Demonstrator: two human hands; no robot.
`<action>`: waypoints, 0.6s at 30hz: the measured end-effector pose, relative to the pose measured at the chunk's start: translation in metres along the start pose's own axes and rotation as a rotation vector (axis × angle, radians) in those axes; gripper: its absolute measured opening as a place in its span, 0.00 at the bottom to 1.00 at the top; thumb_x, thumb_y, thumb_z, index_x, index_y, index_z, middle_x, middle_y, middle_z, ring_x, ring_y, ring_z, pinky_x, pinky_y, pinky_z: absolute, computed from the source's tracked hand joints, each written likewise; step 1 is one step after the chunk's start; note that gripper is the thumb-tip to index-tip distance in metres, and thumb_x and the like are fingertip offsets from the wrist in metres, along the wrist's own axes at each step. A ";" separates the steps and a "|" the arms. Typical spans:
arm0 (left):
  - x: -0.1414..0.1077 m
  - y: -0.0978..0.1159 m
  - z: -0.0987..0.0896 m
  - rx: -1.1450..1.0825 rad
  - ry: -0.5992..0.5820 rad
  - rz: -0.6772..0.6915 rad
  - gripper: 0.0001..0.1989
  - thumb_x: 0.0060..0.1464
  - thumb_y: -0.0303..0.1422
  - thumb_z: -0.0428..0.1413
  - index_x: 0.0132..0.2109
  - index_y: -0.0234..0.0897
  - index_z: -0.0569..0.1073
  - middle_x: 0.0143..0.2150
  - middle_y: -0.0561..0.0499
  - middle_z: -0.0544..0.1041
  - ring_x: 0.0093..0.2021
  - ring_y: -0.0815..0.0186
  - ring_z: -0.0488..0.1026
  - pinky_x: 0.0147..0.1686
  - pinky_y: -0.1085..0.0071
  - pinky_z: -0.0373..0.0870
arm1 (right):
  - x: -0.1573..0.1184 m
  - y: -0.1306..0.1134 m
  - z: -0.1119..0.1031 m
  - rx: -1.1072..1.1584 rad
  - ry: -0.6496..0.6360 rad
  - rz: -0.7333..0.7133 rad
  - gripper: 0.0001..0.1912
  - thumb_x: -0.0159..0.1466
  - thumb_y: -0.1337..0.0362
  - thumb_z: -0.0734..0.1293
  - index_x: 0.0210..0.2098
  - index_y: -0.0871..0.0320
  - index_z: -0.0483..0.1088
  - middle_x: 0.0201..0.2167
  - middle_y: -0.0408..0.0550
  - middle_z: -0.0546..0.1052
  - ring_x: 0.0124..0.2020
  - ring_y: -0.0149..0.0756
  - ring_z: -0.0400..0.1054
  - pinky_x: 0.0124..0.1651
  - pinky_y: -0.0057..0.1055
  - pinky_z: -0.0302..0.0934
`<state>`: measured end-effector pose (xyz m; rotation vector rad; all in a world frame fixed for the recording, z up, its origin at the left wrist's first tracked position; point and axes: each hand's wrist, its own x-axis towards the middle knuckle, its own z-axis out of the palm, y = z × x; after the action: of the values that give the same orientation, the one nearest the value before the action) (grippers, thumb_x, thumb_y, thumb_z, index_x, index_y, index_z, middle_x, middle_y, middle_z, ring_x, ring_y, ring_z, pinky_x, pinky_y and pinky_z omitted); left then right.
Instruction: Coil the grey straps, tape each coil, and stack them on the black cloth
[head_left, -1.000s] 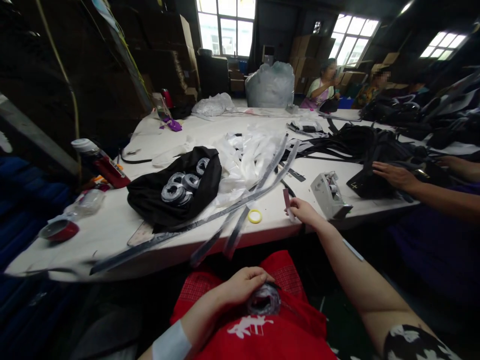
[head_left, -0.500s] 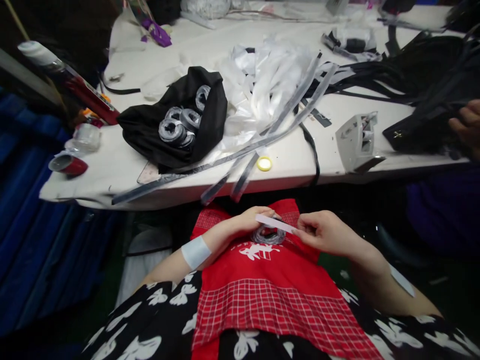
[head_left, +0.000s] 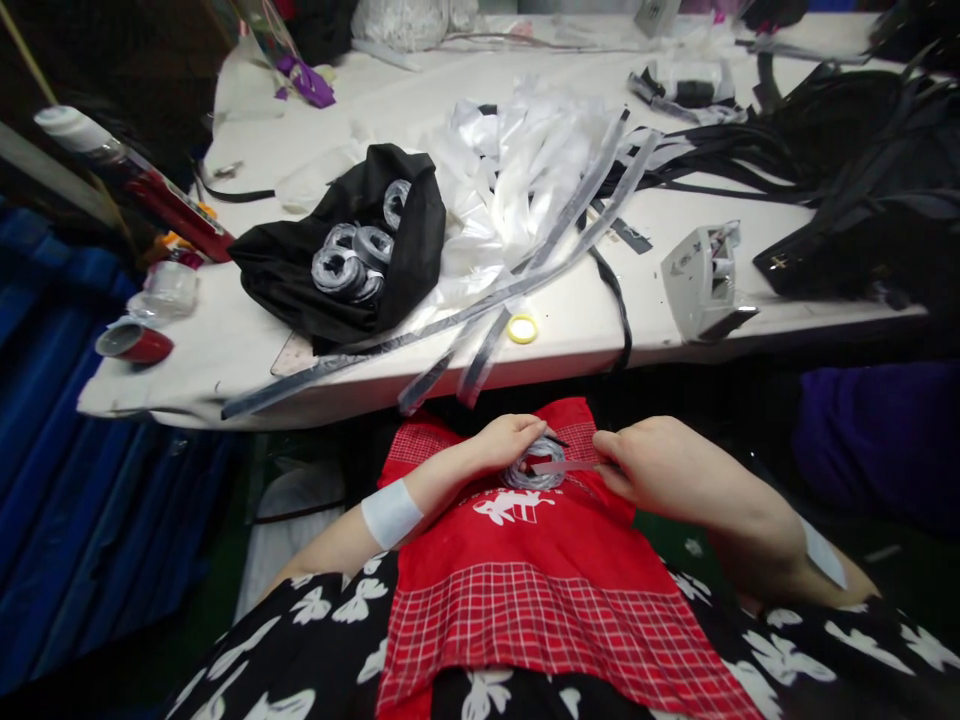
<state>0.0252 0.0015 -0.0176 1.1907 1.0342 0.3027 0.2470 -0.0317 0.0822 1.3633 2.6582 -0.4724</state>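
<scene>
Over the red apron (head_left: 517,560), my left hand (head_left: 514,440) is closed on a grey coil (head_left: 553,478) of strip, holding its upper left side. My right hand (head_left: 626,460) pinches one end of a thin pale strip (head_left: 570,466), just right of the coil. The strip's other end reaches across the coil's centre hole. A short dark end sticks out near the fingertips of my left hand. Several similar grey coils (head_left: 337,271) lie in an open black bag (head_left: 409,250) on the table.
The white table (head_left: 247,235) stands ahead, its front edge above my lap. It bears grey strips (head_left: 450,318), clear plastic, a yellow ring (head_left: 523,328), a white dispenser (head_left: 694,280), a red roll (head_left: 139,343) and black material at right.
The pale strip has swung from lying across the coil's upper side to over its centre hole, and my right hand has turned. The other person's hand at the right edge is gone from view.
</scene>
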 end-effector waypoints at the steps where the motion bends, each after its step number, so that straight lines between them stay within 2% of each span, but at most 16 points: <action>1: 0.000 0.000 0.001 0.028 0.005 0.002 0.27 0.59 0.51 0.51 0.47 0.30 0.76 0.30 0.49 0.75 0.19 0.72 0.64 0.20 0.73 0.65 | 0.000 -0.003 0.000 0.002 0.017 0.003 0.06 0.63 0.64 0.64 0.29 0.56 0.69 0.22 0.47 0.75 0.23 0.37 0.70 0.28 0.32 0.49; 7: -0.001 0.002 -0.001 0.131 0.024 0.066 0.25 0.60 0.48 0.49 0.47 0.30 0.77 0.33 0.47 0.77 0.21 0.71 0.67 0.22 0.74 0.66 | 0.002 -0.010 -0.004 -0.069 0.057 0.008 0.08 0.64 0.63 0.63 0.30 0.57 0.70 0.22 0.50 0.76 0.24 0.40 0.71 0.27 0.33 0.50; 12: -0.004 0.005 -0.003 0.085 0.000 0.025 0.29 0.57 0.52 0.50 0.47 0.29 0.76 0.26 0.50 0.73 0.18 0.71 0.65 0.19 0.74 0.64 | 0.005 -0.014 -0.013 -0.078 0.055 0.017 0.08 0.64 0.66 0.62 0.31 0.58 0.71 0.23 0.49 0.76 0.24 0.38 0.71 0.26 0.33 0.50; 15: -0.005 0.006 -0.001 0.098 0.009 0.023 0.32 0.55 0.57 0.50 0.46 0.30 0.76 0.26 0.50 0.73 0.17 0.70 0.64 0.17 0.74 0.61 | 0.008 -0.021 -0.008 -0.036 0.067 -0.069 0.10 0.64 0.66 0.62 0.29 0.59 0.73 0.24 0.49 0.76 0.23 0.36 0.69 0.27 0.34 0.51; 18: -0.002 0.004 -0.003 0.125 0.026 -0.008 0.34 0.54 0.59 0.48 0.47 0.31 0.75 0.29 0.48 0.76 0.18 0.68 0.66 0.18 0.73 0.60 | 0.014 -0.025 0.002 -0.030 0.077 -0.162 0.10 0.63 0.63 0.63 0.30 0.60 0.74 0.26 0.51 0.78 0.25 0.39 0.69 0.26 0.35 0.51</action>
<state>0.0227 0.0036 -0.0125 1.2971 1.0935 0.2505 0.2186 -0.0352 0.0821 1.1872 2.8403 -0.4014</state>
